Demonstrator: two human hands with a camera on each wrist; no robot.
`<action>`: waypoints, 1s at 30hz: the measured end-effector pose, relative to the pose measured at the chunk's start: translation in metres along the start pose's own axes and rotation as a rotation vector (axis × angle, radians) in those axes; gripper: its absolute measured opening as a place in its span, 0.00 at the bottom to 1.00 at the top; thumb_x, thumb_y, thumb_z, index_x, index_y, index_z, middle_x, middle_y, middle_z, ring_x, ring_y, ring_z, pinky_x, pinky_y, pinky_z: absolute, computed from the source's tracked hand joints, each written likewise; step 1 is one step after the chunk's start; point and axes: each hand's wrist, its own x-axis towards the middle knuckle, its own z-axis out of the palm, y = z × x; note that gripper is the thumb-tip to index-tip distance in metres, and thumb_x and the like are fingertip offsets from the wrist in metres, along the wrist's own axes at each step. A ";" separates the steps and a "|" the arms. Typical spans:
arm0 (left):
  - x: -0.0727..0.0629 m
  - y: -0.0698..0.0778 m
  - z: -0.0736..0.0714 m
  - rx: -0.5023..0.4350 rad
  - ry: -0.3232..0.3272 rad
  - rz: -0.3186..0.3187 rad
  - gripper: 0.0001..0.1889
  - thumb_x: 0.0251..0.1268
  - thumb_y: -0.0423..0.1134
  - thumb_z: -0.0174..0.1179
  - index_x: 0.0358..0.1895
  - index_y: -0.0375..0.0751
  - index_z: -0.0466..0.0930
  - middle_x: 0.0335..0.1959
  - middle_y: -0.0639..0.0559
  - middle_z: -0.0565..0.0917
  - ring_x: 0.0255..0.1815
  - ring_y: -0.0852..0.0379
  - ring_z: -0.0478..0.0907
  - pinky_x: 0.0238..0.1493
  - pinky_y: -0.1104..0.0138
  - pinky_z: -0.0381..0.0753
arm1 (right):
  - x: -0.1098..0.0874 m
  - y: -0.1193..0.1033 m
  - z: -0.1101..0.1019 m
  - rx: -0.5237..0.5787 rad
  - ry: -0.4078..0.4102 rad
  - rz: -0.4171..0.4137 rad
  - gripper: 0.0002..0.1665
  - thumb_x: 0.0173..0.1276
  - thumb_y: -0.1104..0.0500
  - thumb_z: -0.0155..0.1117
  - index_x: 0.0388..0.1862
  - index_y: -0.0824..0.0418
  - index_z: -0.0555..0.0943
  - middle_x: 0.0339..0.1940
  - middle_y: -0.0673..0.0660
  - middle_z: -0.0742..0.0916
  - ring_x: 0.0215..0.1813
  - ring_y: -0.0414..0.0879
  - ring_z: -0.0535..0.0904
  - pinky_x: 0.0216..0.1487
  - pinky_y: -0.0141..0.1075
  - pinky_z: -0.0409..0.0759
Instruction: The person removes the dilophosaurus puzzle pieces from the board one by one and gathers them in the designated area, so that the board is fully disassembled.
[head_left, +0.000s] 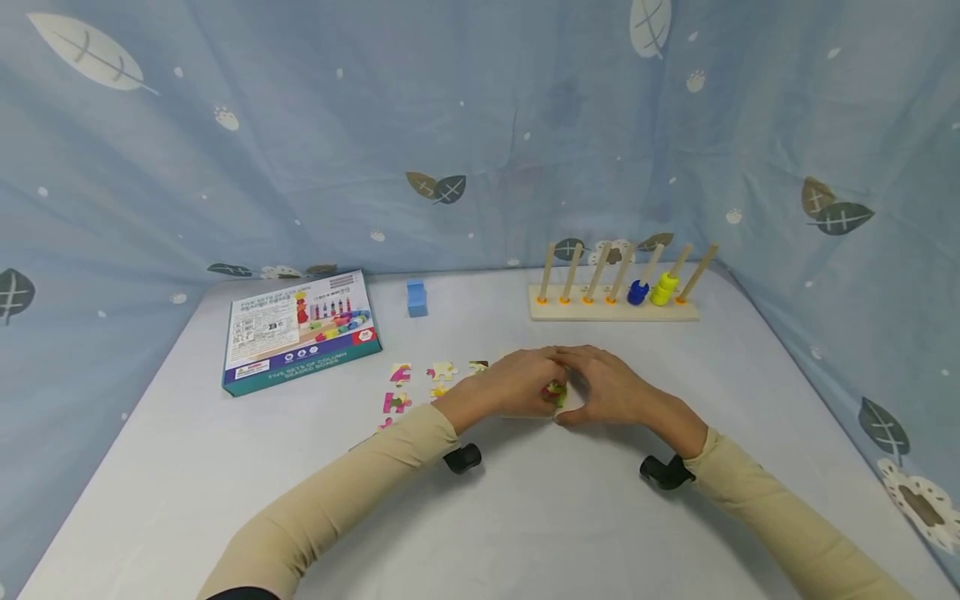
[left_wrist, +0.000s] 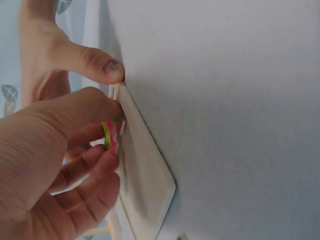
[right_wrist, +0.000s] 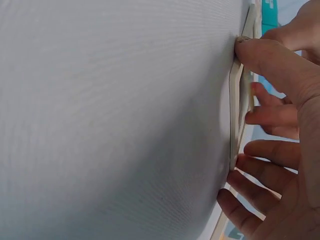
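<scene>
My left hand (head_left: 517, 385) pinches a small pink, yellow and green puzzle piece (left_wrist: 112, 136) between thumb and fingers. It is close over a pale wooden puzzle board (left_wrist: 147, 197), whose front edge and rounded corner show in the left wrist view. Opposite it, my right hand (head_left: 607, 385) holds the board's right end, the thumb at the near edge and the curled fingers along the side in the right wrist view. From the head, the two hands meet at the fingers and hide most of the board.
Loose puzzle pieces (head_left: 397, 402) lie left of the hands, some behind the left forearm. A flat toy box (head_left: 300, 329) sits at the back left, beside a blue block (head_left: 416, 298). At the back right stands a wooden peg rack (head_left: 615, 311) with blue and yellow beads.
</scene>
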 end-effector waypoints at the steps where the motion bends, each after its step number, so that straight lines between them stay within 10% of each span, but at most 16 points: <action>1: -0.001 -0.001 -0.002 0.004 0.006 0.000 0.10 0.54 0.39 0.71 0.41 0.49 0.85 0.45 0.58 0.78 0.46 0.63 0.72 0.46 0.67 0.73 | 0.000 0.000 0.000 -0.001 0.000 0.002 0.60 0.46 0.37 0.82 0.74 0.62 0.69 0.72 0.60 0.74 0.71 0.58 0.68 0.68 0.56 0.65; 20: -0.068 -0.014 -0.028 -0.031 0.075 -0.080 0.17 0.57 0.40 0.71 0.51 0.43 0.88 0.47 0.54 0.79 0.39 0.61 0.74 0.42 0.71 0.76 | 0.011 -0.013 -0.005 -0.069 -0.094 0.070 0.63 0.42 0.40 0.84 0.73 0.66 0.70 0.61 0.63 0.73 0.60 0.56 0.68 0.57 0.50 0.74; 30: -0.106 -0.016 -0.020 -0.049 0.058 -0.134 0.16 0.57 0.42 0.73 0.49 0.45 0.86 0.48 0.54 0.79 0.44 0.58 0.79 0.47 0.65 0.78 | 0.014 -0.017 -0.007 -0.081 -0.123 0.092 0.61 0.40 0.43 0.85 0.71 0.65 0.71 0.60 0.63 0.73 0.59 0.56 0.68 0.57 0.50 0.74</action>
